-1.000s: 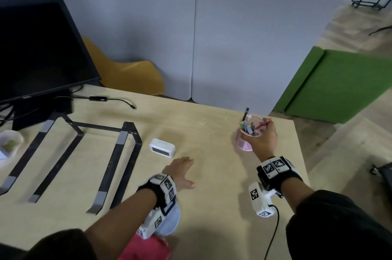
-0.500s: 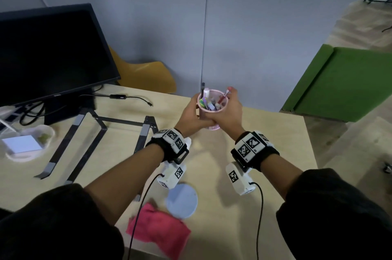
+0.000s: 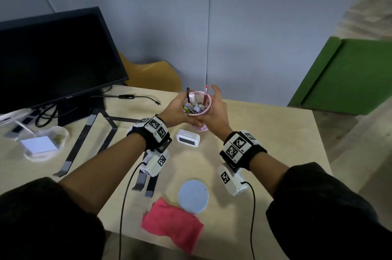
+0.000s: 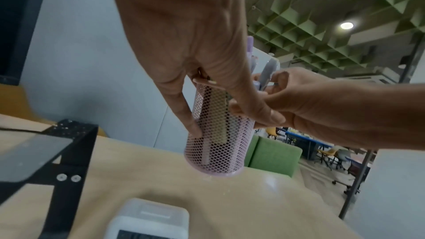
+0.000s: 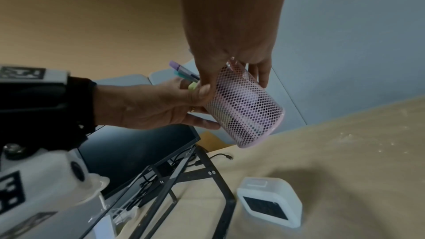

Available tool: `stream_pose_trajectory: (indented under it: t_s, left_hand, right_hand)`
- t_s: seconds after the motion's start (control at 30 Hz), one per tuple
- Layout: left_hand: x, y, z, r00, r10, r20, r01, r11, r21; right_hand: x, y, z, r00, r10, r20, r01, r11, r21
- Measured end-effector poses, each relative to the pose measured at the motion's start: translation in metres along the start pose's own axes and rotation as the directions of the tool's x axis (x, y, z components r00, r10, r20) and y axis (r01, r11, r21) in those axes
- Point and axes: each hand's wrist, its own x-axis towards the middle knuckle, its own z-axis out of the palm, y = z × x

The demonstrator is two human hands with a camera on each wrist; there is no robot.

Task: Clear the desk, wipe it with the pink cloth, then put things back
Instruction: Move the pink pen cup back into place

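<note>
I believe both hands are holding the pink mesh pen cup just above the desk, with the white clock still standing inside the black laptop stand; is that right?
Not quite: both hands hold the pen cup above the desk, but the head view shows the clock on the bare desk beside the laptop stand, not inside it.

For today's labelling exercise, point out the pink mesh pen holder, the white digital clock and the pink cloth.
pink mesh pen holder (image 4: 220,134): left wrist view, on its mesh side wall.
white digital clock (image 3: 188,138): head view, on its top face.
pink cloth (image 3: 171,224): head view, on the middle of the fabric.
</note>
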Motion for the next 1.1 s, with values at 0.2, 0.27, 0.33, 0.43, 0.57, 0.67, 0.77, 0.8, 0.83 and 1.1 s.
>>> stream_pose_trajectory:
  t_s: [0.2,0.27,0.33,0.43,0.57,0.67,0.77,0.8,0.83,1.1]
  left_hand:
    - [0.001,-0.006,-0.009,0.993,0.099,-0.072,-0.079,0.969,0.234]
    - [0.004,-0.009,-0.011,0.988,0.118,-0.101,-0.085,0.955,0.285]
    - [0.008,-0.011,-0.012,0.986,0.12,-0.118,-0.077,0.944,0.32]
    - [0.016,-0.017,-0.015,0.986,0.073,-0.151,-0.018,0.941,0.339]
    - [0.034,-0.03,-0.021,0.972,-0.011,-0.236,0.09,0.942,0.324]
    - [0.048,-0.038,-0.025,0.965,-0.05,-0.259,0.139,0.931,0.337]
    - [0.063,-0.047,-0.026,0.963,-0.084,-0.257,0.184,0.901,0.392]
    - [0.068,-0.051,-0.026,0.961,-0.099,-0.26,0.203,0.887,0.414]
    - [0.073,-0.055,-0.026,0.958,-0.112,-0.264,0.221,0.874,0.433]
    - [0.098,-0.087,-0.03,0.937,-0.225,-0.267,0.339,0.769,0.541]
  right_hand:
    - [0.001,0.007,0.007,0.995,0.036,0.089,-0.046,0.993,0.112]
    - [0.002,0.012,0.008,0.992,0.018,0.127,-0.04,0.984,0.172]
    - [0.003,0.014,0.008,0.982,0.013,0.186,-0.052,0.977,0.206]
    - [0.003,0.016,0.006,0.961,0.04,0.273,-0.092,0.979,0.181]
    - [-0.015,0.054,0.005,0.944,0.182,0.275,-0.154,0.981,-0.12]
    - [-0.05,0.097,0.005,0.836,0.434,0.335,-0.262,0.853,-0.452]
    - [-0.092,0.135,0.002,0.709,0.592,0.384,-0.245,0.717,-0.653]
    - [-0.103,0.144,0.0,0.692,0.602,0.398,-0.213,0.697,-0.684]
    - [-0.109,0.152,-0.001,0.69,0.598,0.406,-0.179,0.686,-0.706]
    - [-0.105,0.168,-0.002,0.684,0.579,0.444,-0.095,0.674,-0.732]
